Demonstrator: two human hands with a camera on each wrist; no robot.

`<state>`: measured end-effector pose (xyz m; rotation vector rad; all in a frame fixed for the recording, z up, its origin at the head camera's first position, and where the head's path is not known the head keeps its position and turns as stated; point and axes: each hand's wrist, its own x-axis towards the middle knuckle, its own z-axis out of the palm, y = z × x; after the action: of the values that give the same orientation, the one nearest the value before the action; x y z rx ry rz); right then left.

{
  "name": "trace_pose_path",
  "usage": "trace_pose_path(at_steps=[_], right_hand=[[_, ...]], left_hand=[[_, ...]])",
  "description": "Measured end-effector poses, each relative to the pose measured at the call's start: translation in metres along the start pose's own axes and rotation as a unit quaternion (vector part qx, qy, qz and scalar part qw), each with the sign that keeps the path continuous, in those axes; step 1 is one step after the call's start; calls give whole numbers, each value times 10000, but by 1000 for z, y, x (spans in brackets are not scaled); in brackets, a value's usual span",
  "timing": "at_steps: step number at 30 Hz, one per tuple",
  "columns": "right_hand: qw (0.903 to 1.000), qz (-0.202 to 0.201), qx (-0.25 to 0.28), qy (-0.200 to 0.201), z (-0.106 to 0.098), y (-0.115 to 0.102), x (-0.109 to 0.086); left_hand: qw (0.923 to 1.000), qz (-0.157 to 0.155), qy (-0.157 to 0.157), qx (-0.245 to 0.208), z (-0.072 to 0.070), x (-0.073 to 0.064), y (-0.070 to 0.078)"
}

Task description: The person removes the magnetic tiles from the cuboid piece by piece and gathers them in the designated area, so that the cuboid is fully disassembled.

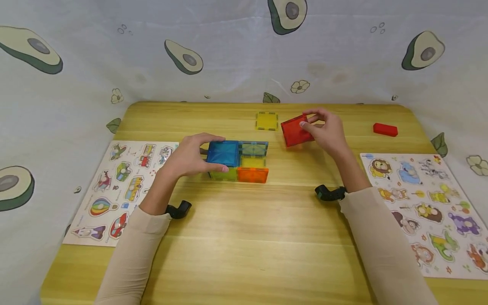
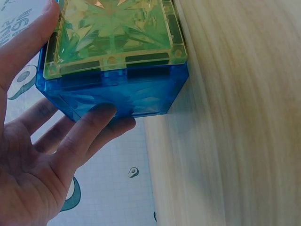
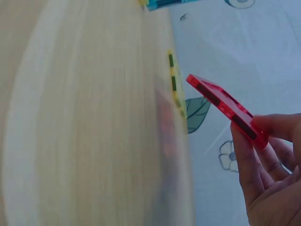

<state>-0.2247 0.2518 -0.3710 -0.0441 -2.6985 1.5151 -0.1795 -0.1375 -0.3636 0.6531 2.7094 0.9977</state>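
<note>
A small build of translucent magnetic tiles stands mid-table. Its left half is a box with a blue top tile [image 1: 223, 153] and a yellow-green front tile [image 1: 225, 174]. The right half has no top: an orange tile [image 1: 253, 175] forms the front, a pale blue tile [image 1: 253, 148] the back. My left hand [image 1: 187, 154] holds the blue box from the left, thumb at the front and fingers behind. Off to the right, my right hand [image 1: 328, 132] pinches a red magnetic tile [image 1: 295, 130] by its right edge, tilted and raised above the table.
Behind the build a yellow tile [image 1: 267, 121] lies flat on the table. A red block [image 1: 385, 129] sits at the back right. Knobbed puzzle boards lie at both sides, one with vehicles [image 1: 85, 203] and one with animals [image 1: 415, 199]. A patterned cloth [image 1: 236, 51] hangs behind.
</note>
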Motion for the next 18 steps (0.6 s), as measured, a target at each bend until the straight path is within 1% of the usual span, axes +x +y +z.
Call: trace_pose_path(at_steps=[5,8,11,14,18], right_hand=[[9995,102,-248,139,-5,9,14],[9990,288,-276,199,-5,12,22],[9977,617,-112,266,-4,15,30],[9950,930,187,297,-2,18,38],[9909,1216,491,301,0,24,48]], left_hand=[[10000,5,-3,11,1,1,1],[10000,16,7,14,0,0,1],[10000,21,21,-2,0,0,1],[10000,25,11,-33,0,0,1],[10000,4,-12,-58,0,0,1]])
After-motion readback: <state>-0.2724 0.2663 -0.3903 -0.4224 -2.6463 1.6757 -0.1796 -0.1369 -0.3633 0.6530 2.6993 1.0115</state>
